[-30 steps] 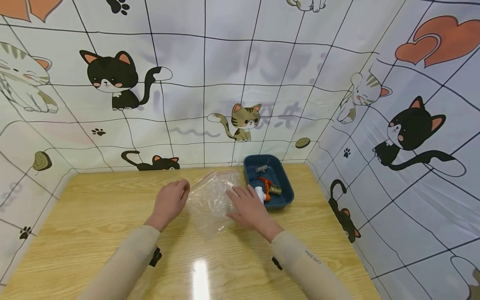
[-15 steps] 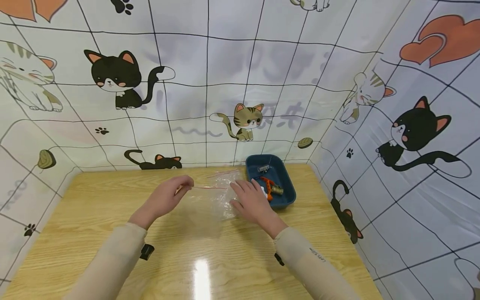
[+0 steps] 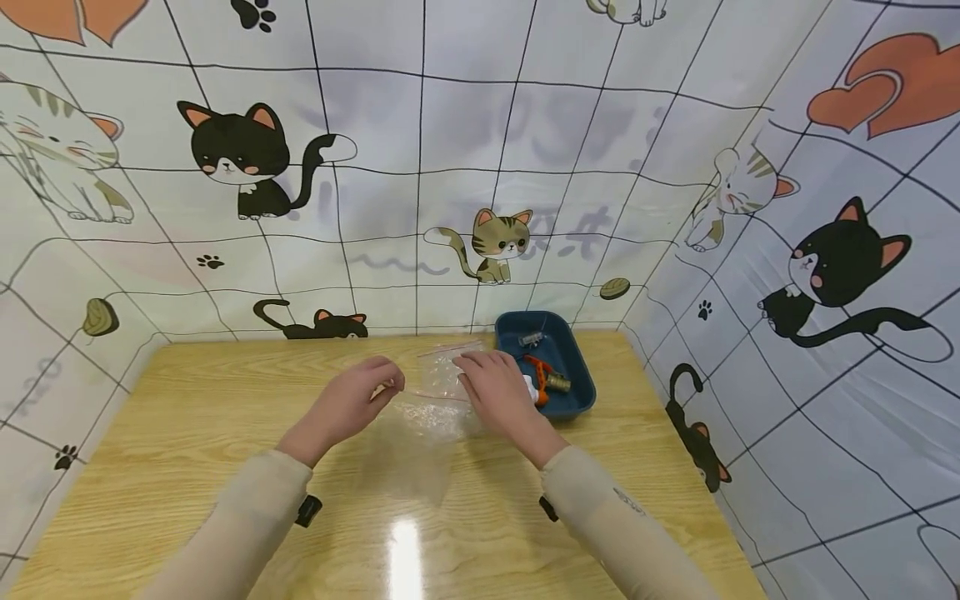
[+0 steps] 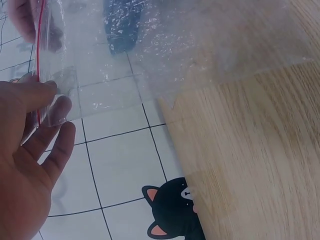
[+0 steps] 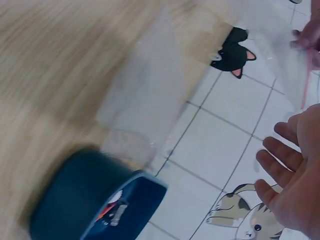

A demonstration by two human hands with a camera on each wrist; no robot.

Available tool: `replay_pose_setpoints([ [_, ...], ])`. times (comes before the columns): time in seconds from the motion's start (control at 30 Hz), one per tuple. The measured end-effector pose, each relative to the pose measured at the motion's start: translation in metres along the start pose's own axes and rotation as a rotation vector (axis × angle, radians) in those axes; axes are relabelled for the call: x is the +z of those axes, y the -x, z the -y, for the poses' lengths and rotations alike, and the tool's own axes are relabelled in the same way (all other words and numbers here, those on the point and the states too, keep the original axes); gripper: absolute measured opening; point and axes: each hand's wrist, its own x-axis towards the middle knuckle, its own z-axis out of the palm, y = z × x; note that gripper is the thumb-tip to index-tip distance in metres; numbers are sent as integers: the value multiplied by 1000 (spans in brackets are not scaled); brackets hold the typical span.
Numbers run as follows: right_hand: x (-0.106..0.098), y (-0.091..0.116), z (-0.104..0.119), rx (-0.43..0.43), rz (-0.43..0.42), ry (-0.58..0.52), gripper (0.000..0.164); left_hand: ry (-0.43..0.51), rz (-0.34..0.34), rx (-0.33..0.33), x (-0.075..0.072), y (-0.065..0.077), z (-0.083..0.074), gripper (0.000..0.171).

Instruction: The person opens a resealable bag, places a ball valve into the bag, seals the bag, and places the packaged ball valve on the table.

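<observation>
A clear zip bag [image 3: 420, 458] with a red seal line hangs from my left hand [image 3: 352, 408], raised above the table. In the left wrist view, the thumb and fingers of the left hand [image 4: 35, 135] pinch the bag's corner at the red line [image 4: 38, 55]. My right hand [image 3: 498, 396] is at the other end of that seal line. Its fingers are spread and fairly straight in the right wrist view, with the bag's edge right at the hand [image 5: 295, 170]. A second clear bag [image 5: 145, 85] lies flat on the table beyond, left of the tray.
A dark blue tray [image 3: 581, 367] stands at the back right, just beyond the right hand. Inside are an orange-and-white part [image 3: 538, 392], a brass fitting [image 3: 557, 382] and a small metal piece [image 3: 531, 339]. Cat-print curtains [image 3: 375, 167] border the wooden table [image 3: 187, 417].
The left hand lifts the bag by its corner and shifts slightly right. The bag separates from the one beneath and hangs toward me. The right hand moves slightly and comes to the seal line.
</observation>
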Motion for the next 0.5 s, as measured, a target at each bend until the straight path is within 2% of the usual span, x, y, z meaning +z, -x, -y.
replay_pose_setpoints([
  [0.17, -8, -9, 10, -34, -6, -81, 25, -34, -21, 36, 5, -1, -3, 11],
  [0.3, -11, -13, 20, -58, 91, -143, 26, -33, -64, 57, 8, -2, -7, 9],
  [0.4, -12, -14, 26, -49, 170, -251, 27, -21, -89, 76, 11, -3, -9, 8],
  [0.5, -12, -14, 30, -31, 210, -331, 27, -10, -111, 89, 13, -4, -11, 10],
])
